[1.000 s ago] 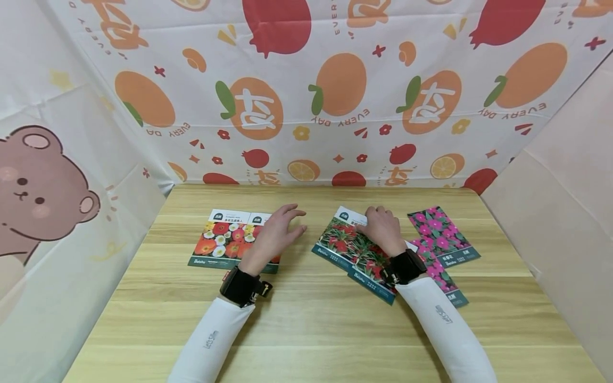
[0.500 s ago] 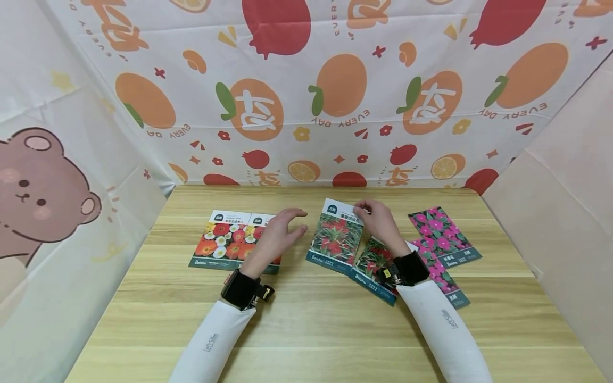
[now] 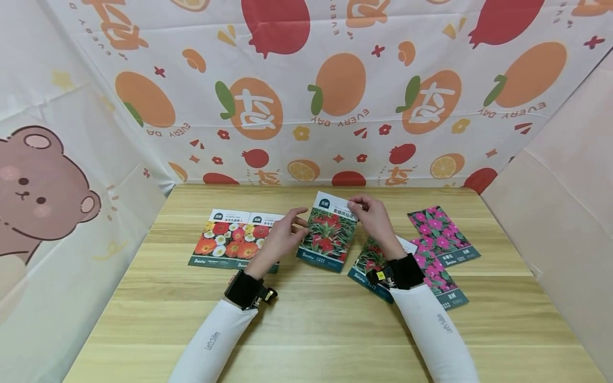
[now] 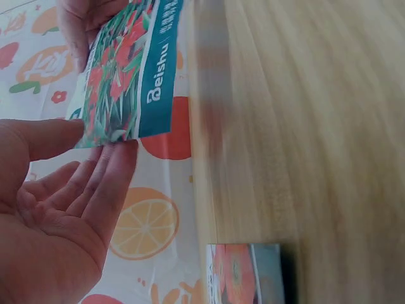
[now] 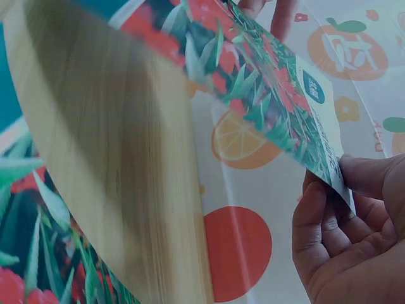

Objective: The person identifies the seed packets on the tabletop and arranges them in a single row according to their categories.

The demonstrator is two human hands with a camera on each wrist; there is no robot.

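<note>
Near mid-frame, the right hand (image 3: 375,218) pinches the top edge of a red-flower seed packet (image 3: 328,234) lifted off the surface (image 3: 306,319); the left hand (image 3: 282,236), fingers relaxed, touches its side. Support both edges, avoiding creases.

From the left wrist view, the left hand (image 4: 50,215) lies palm up, fingers straight, thumb and fingertips touching the lower corner of a seed packet (image 4: 123,76) printed with red flowers and green leaves (its teal band reads "Beishu"). At the top edge, another hand (image 4: 85,19) holds the packet's far end. The wooden table (image 4: 304,139) runs alongside, with a second packet (image 4: 243,275) showing orange-red blooms lying on it. Behind hangs a fruit-patterned cloth (image 4: 149,221).
</note>
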